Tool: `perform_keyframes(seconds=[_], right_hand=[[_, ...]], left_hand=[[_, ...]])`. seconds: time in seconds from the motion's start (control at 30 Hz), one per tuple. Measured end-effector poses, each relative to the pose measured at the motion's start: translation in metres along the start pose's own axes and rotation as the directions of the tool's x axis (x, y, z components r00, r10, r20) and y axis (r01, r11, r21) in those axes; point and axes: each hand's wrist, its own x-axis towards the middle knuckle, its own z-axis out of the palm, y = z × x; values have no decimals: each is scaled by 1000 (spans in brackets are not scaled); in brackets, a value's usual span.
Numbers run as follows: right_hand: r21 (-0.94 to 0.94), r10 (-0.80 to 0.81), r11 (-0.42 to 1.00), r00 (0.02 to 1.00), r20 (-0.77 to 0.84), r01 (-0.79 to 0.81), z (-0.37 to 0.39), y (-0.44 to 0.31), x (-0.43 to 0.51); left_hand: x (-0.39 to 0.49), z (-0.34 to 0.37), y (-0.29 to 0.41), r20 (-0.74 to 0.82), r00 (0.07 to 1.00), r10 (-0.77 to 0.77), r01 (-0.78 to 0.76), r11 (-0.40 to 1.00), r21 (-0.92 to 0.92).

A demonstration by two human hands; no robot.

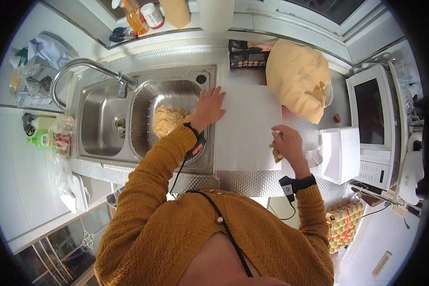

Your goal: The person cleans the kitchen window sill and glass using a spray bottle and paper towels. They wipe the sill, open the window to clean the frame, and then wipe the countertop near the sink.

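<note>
A white sheet [248, 128] lies flat on the counter to the right of the sink. My left hand [211, 107] rests with fingers spread over the sheet's left edge and the sink's rim, holding nothing. Near the sheet's right edge, my right hand [289, 143] has its fingers curled on a small crumpled piece of tan paper or cloth [277, 154], partly hidden under the palm. More crumpled tan material [167, 119] sits in the right basin of the steel sink [214, 75], partly behind my left wrist. Beyond the sheet, a large wrinkled tan sheet [298, 78] covers what looks like a bowl.
A chrome faucet [82, 62] arches over the left basin. Black printed boxes [248, 59] stand behind the white sheet. At right are a white open box [339, 153] and a microwave [370, 111]. Bottles, including an orange spray bottle [135, 18], line the sill. Cords hang from both wrists.
</note>
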Motion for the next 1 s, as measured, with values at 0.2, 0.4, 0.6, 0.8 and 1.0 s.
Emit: perform_keyframes(seconds=[0.2,0.4,0.6,0.8,1.0], right_hand=[[128,-97,984,977,-189,123,-42,-72,102],[186,-77,974,957,-278,132,-8,-79,225],[88,-50,994,976,-212,70,-8,-78,257],[370,-121,885,908,-402,282,-51,-91,222],[589,-141,636,826,-546,498,-111,-89,206]], left_hand=[[-3,12,10,163,963,-216,267,863,-429],[-8,21,-3,148,984,-98,156,874,-460],[-9,19,0,147,980,-131,186,864,-469],[-9,18,1,124,985,-116,163,849,-502],[-8,14,1,178,979,-100,176,858,-483]])
